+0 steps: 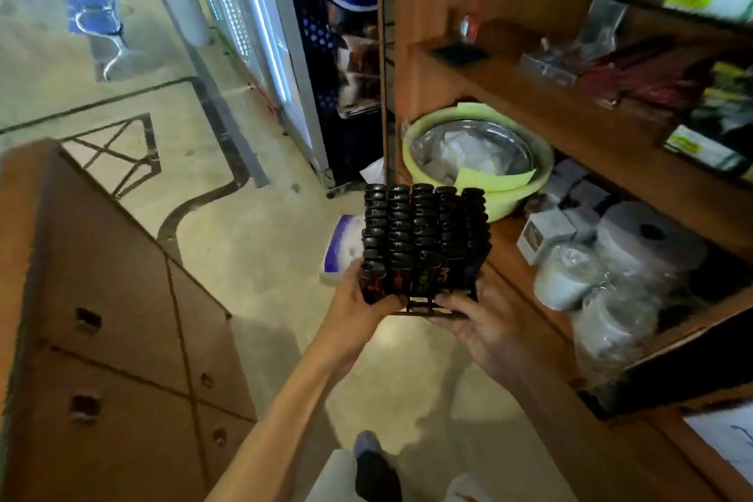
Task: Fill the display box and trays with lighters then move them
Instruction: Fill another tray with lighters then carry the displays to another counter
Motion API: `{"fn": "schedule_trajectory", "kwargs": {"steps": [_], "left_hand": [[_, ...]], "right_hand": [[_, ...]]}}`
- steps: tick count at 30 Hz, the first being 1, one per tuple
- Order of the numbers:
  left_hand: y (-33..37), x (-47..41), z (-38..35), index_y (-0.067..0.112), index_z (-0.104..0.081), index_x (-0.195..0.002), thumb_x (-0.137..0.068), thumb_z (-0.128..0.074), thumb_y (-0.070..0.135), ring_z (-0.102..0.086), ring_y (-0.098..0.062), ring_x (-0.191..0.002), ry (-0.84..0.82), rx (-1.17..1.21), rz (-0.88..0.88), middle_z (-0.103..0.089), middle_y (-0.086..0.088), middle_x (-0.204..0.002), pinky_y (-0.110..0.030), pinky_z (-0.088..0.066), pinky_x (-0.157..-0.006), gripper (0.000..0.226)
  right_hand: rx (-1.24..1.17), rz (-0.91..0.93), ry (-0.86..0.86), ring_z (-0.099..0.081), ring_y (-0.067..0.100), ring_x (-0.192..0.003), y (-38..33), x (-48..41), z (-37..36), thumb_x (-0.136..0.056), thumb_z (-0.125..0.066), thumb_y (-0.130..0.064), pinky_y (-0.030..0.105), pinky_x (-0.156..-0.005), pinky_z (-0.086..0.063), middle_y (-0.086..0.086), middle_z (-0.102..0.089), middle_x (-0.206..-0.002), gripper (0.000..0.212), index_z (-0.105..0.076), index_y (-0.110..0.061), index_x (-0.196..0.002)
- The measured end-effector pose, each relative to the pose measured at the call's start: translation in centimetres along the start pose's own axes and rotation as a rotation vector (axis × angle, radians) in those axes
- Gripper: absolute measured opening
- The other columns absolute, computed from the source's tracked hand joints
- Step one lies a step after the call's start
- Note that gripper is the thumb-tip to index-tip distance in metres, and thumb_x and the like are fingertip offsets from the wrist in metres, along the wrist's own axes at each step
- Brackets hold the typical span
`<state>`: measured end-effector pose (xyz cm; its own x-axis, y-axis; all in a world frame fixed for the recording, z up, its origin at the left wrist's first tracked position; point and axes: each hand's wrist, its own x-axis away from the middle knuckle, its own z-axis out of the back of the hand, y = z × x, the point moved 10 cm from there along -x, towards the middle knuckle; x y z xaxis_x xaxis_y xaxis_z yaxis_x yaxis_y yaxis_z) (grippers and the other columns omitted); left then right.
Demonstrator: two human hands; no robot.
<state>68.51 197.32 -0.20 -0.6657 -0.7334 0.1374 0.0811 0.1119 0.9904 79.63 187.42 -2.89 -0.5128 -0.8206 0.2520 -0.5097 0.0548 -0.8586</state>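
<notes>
While left hand (358, 300) and right hand (478, 324) grip lighter tray (426, 308) | concrete floor (252, 245) below | wooden shelves (570, 126) right

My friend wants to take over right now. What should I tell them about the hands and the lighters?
Left hand: grips the tray's near left corner.
Right hand: grips the near right side, fingers curled under it.
Tray: held in the air over the floor, beside the wooden shelves.
Lighters: black, upright, five packed rows.
Done: this tray looks full.
Left: carry it and set it down, probably level so none tip. The display box and any other trays are not in view.
</notes>
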Motion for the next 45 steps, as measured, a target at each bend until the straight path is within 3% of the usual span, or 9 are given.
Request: {"fn": "schedule_trajectory", "kwargs": {"steps": [3,7,10,22,27,31,35,42,45], "left_hand": [[2.5,-6.8,0.0,0.003,-0.056,-0.118,-0.079,-0.061,-0.013,-0.065,-0.013,-0.099,-0.126,-0.04,-0.036,-0.069,-0.009,-0.108,-0.017,-0.05,-0.075,0.042],[3.8,-14.6,-0.6,0.002,-0.053,-0.123,-0.081,-0.06,-0.011,-0.061,-0.023,-0.11,-0.219,-0.034,-0.001,-0.065,-0.012,-0.116,-0.025,-0.051,-0.087,0.045],[4.4,-20.0,-1.8,0.004,-0.054,-0.123,-0.082,-0.062,-0.008,-0.062,-0.021,-0.109,-0.298,-0.046,-0.001,-0.067,-0.009,-0.115,-0.031,-0.051,-0.093,0.044],[5.3,-39.9,-9.5,0.008,-0.06,-0.118,-0.073,-0.069,-0.009,-0.066,-0.016,-0.101,-0.461,-0.076,-0.014,-0.07,-0.002,-0.107,-0.025,-0.054,-0.079,0.049],[5.8,-46.1,-13.1,0.014,-0.061,-0.111,-0.076,-0.071,-0.005,-0.067,-0.015,-0.1,-0.579,-0.09,0.04,-0.072,0.001,-0.103,-0.024,-0.055,-0.077,0.041],[6.3,-50.3,-16.2,0.01,-0.064,-0.111,-0.078,-0.074,0.004,-0.067,-0.019,-0.097,-0.656,-0.252,0.006,-0.072,-0.006,-0.103,-0.037,-0.055,-0.084,0.036],[7.0,-53.0,-19.1,0.015,-0.069,-0.102,-0.076,-0.076,0.008,-0.067,-0.001,-0.088,-0.757,-0.306,-0.036,-0.073,0.009,-0.092,-0.008,-0.047,-0.072,0.028],[6.0,-55.8,-22.2,0.023,-0.06,-0.099,-0.076,-0.073,0.0,-0.063,-0.012,-0.1,-0.919,-0.286,0.103,-0.067,-0.001,-0.106,-0.026,-0.05,-0.088,0.036],[5.7,-56.5,-22.6,0.026,-0.058,-0.09,-0.077,-0.073,0.002,-0.062,0.007,-0.077,-0.953,-0.278,0.101,-0.064,0.01,-0.089,-0.009,-0.048,-0.066,0.031]], "right_hand": [[0.065,0.062,0.079,-0.068,0.001,-0.08,-2.7,-5.1,-0.7,-0.085,-0.051,0.012,0.014,-0.062,-0.052,-0.009,-0.071,-0.086,0.031,-0.054,-0.003,-0.113],[-0.01,0.085,0.203,-0.07,0.008,-0.078,-4.7,-11.6,0.1,-0.083,-0.052,0.011,0.019,-0.058,-0.053,-0.009,-0.073,-0.081,0.036,-0.061,-0.02,-0.099],[-0.112,0.119,0.237,-0.07,0.016,-0.085,-6.3,-15.9,1.2,-0.083,-0.051,0.014,0.024,-0.061,-0.055,-0.001,-0.073,-0.09,0.038,-0.058,-0.014,-0.108],[-0.086,0.214,0.336,-0.07,0.015,-0.085,-14.2,-30.8,8.2,-0.082,-0.045,0.021,0.022,-0.063,-0.056,-0.001,-0.074,-0.089,0.041,-0.053,-0.005,-0.113],[-0.06,0.291,0.359,-0.067,0.017,-0.098,-17.9,-34.9,10.1,-0.085,-0.043,0.019,0.025,-0.071,-0.056,-0.001,-0.071,-0.103,0.047,-0.049,-0.014,-0.117],[-0.089,0.297,0.455,-0.063,0.021,-0.106,-19.4,-36.9,12.5,-0.085,-0.046,0.017,0.025,-0.072,-0.056,0.016,-0.06,-0.122,0.046,-0.044,-0.002,-0.127],[-0.095,0.311,0.558,-0.064,0.026,-0.103,-20.7,-38.2,14.2,-0.084,-0.047,0.017,0.029,-0.074,-0.058,0.02,-0.062,-0.114,0.041,-0.046,0.007,-0.124],[-0.288,0.343,0.69,-0.064,0.026,-0.103,-20.4,-39.8,16.3,-0.084,-0.048,0.016,0.025,-0.069,-0.057,0.021,-0.06,-0.118,0.043,-0.043,0.008,-0.126],[-0.256,0.374,0.707,-0.069,0.022,-0.094,-20.5,-40.1,16.5,-0.085,-0.048,0.015,0.023,-0.068,-0.056,0.015,-0.068,-0.103,0.031,-0.05,0.01,-0.115]]}}
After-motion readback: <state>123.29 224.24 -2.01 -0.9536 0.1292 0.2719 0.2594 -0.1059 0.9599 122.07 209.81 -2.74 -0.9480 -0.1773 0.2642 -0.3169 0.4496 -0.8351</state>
